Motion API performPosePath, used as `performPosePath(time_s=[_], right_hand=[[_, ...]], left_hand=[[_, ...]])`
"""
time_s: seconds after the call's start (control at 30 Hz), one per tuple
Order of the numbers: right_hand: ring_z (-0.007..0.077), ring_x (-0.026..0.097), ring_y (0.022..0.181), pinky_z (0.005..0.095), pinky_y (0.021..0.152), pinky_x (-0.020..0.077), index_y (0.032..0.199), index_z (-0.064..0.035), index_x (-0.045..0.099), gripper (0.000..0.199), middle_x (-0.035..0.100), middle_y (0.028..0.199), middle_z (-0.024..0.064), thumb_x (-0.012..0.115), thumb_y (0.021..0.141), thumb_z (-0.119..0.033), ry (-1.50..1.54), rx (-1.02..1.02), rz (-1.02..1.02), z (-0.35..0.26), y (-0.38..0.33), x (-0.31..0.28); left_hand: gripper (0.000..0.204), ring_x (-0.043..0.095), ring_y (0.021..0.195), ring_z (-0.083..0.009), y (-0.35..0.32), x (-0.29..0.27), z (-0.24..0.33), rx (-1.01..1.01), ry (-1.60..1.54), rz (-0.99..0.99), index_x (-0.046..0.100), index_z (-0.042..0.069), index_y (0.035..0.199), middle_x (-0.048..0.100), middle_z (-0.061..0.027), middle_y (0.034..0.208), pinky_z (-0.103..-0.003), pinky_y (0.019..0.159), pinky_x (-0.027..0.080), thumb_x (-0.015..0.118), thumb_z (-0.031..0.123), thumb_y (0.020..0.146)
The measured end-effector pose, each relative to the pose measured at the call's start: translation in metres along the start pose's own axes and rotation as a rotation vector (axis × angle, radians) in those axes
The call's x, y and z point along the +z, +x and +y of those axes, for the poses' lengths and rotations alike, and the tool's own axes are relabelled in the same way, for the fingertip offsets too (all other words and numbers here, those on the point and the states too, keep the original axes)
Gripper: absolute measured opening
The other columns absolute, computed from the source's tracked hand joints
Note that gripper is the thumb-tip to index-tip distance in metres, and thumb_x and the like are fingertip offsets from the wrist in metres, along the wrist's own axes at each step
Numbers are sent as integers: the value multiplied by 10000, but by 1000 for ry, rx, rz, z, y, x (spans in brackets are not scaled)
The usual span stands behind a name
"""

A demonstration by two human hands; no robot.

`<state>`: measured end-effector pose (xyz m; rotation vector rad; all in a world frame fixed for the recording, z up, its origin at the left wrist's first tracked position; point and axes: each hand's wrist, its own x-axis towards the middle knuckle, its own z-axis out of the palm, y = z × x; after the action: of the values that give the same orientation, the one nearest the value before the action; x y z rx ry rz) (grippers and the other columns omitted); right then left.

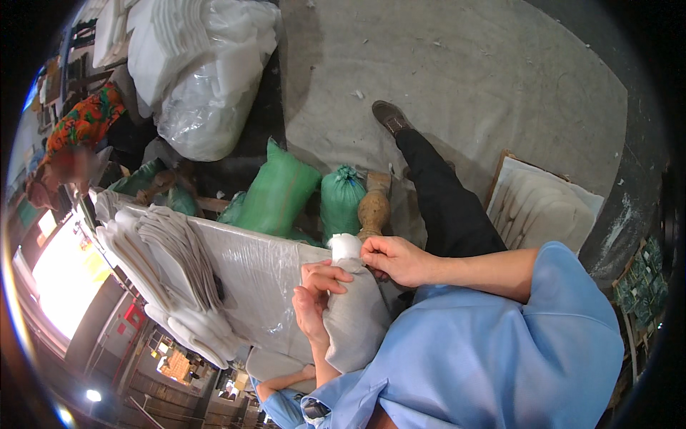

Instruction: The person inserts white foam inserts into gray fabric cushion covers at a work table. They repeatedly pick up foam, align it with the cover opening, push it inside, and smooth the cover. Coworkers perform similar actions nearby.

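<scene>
A grey fabric-covered piece [355,325], widening toward my body, lies against my lap. White padding [346,247] sticks out of its narrow far end. My left hand [318,293] holds the piece from the left side, with its fingers curled over the fabric near the opening. On the other side, my right hand [393,259] pinches the cloth edge where it meets the white padding, thumb and forefinger together. The underside of the piece and part of the left palm are hidden.
To my left runs a plastic-wrapped table [261,264] with a stack of grey fabric pieces [179,250]. Beyond it stand green sacks [279,187], a turned wooden post [373,209] and a big plastic bag [207,107]. A framed padded panel [539,204] lies right. Other people work at left.
</scene>
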<state>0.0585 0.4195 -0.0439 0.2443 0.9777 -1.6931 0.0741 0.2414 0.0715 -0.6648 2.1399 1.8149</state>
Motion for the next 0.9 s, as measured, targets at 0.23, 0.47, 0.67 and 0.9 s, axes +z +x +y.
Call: performPosePath(time_s=[0.23, 0.47, 0.67, 0.9], right_hand=[[120, 619, 793, 316, 719, 523, 1080, -27, 636, 143, 645, 907, 29, 623, 1076, -169, 16, -58, 21, -1, -3, -8], [142, 642, 824, 330, 757, 520, 1041, -15, 651, 118, 677, 887, 63, 683, 1004, -122, -214, -196, 91, -9, -2, -4], [145, 635, 816, 331, 751, 514, 1038, -13, 646, 96, 665, 884, 56, 664, 1014, -105, -241, -305, 179, -3, -4, 2], [109, 592, 757, 295, 679, 500, 1155, -45, 607, 85, 611, 864, 15, 594, 1074, -67, 27, -41, 153, 14, 1, -17]], left_hand=[[793, 566, 1089, -287, 4, 0, 2, 5, 1, -2, 645, 10, 767, 731, -179, 933, -508, 1174, 353, 223, 570, 1137], [789, 573, 1053, -277, 4, 0, 3, -62, -60, 12, 634, 10, 764, 722, -189, 988, -436, 1059, 427, 229, 572, 1142], [473, 603, 802, -163, 73, -13, 10, -347, 260, -287, 698, -11, 874, 686, -79, 934, -326, 758, 481, 524, 358, 1112], [207, 649, 773, -212, 115, 6, 26, -302, 788, -787, 774, -5, 1002, 685, -136, 847, -360, 716, 516, 738, 197, 969]])
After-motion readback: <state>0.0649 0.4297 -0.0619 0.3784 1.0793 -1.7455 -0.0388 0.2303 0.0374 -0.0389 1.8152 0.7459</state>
